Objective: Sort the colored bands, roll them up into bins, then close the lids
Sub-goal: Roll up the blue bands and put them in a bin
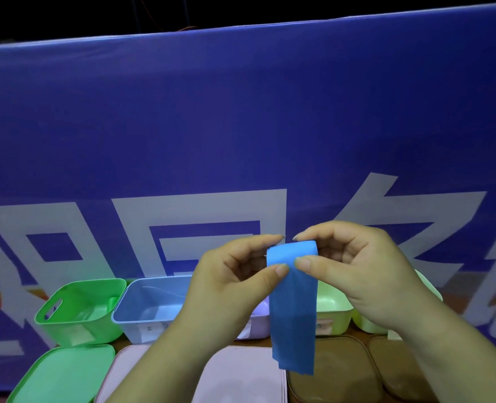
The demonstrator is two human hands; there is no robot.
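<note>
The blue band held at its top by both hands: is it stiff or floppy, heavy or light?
Probably floppy: the blue band hangs limp below the fold that the left hand and right hand pinch. Likely light: those pinches alone carry it. It may unroll if released.

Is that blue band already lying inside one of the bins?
No, the left hand and right hand pinch the blue band up in the air.

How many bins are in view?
5, in a row from the left: green bin, blue bin, lilac bin, pale bin, end bin behind right hand. More may hide.
</note>
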